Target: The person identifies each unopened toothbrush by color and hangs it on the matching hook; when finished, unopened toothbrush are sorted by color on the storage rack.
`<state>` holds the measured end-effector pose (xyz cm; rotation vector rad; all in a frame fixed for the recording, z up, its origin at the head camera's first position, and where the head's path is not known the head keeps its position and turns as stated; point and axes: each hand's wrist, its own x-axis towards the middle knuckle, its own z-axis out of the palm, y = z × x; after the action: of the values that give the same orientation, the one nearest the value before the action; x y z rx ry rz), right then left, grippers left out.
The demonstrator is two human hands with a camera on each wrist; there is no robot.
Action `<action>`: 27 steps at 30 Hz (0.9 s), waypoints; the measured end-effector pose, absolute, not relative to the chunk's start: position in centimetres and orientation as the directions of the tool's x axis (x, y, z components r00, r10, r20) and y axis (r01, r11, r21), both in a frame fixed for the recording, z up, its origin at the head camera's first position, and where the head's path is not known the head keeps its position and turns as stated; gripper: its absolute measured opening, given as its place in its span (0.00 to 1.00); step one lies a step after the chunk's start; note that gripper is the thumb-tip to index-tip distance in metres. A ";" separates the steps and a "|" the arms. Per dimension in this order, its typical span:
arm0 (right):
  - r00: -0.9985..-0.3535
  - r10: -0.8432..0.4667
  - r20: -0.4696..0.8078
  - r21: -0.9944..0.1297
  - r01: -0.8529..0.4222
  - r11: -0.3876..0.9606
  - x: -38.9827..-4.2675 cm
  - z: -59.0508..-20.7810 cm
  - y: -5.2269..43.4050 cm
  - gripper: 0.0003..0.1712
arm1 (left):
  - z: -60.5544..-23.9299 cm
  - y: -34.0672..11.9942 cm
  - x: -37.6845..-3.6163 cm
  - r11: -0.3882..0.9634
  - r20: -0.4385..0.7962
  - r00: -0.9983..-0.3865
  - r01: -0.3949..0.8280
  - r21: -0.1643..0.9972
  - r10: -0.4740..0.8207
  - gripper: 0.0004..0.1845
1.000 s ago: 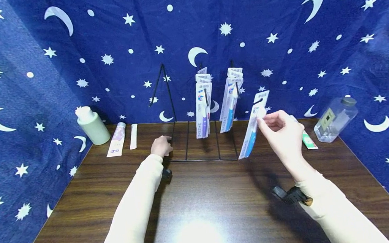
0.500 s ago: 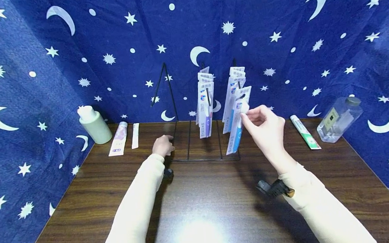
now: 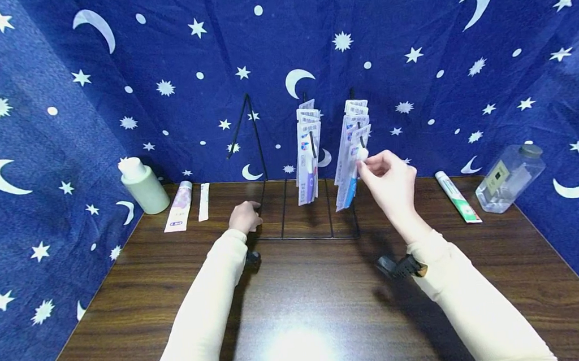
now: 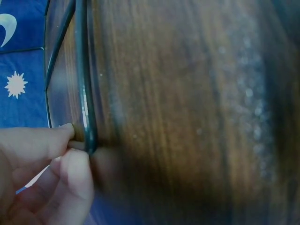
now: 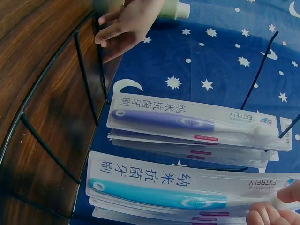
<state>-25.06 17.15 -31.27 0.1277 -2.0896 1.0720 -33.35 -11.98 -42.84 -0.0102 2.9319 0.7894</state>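
A black wire display rack (image 3: 306, 238) stands on the table, with packaged toothbrushes hanging from two of its prongs. My right hand (image 3: 390, 181) pinches the front pack of the right row, a blue toothbrush (image 5: 159, 193) in a clear blister pack. That pack hangs at the prong's tip, its top overlapping the hook in the head view. The middle row has a purple toothbrush pack (image 3: 307, 185) at its front, with several packs behind. At the rack's left side, my left hand (image 3: 245, 217) grips the base wire (image 4: 86, 108) between thumb and finger.
A pump-type pale green bottle (image 3: 146, 190), a pink-and-white tube (image 3: 178, 207) and a narrow white packet (image 3: 203, 202) are at left. At right are a green-and-white toothpaste tube (image 3: 458, 196) and a clear bottle (image 3: 511, 179). A blue starry cloth (image 3: 202, 113) hangs behind.
My right hand has carried the blue toothbrush pack leftward and back onto the right prong, in line with the packs there. The left hand keeps its grip on the rack.
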 end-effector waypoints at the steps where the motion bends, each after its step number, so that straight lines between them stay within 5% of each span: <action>1: -0.700 0.246 0.671 -0.656 -0.406 0.636 -25.2 -31.3 17.1 0.09 | -42.8 -12.0 -33.3 0.864 -0.104 -0.994 -0.036 0.503 0.019 0.26; 27: -0.778 0.142 0.612 -0.600 -0.340 0.724 -25.3 -30.7 17.7 0.11 | -42.8 -12.8 -33.4 0.857 -0.055 -0.998 -0.008 0.516 0.024 0.24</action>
<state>-25.26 17.73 -30.70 0.1487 -2.2731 0.9601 -33.37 -12.79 -42.77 0.0131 2.9695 0.8252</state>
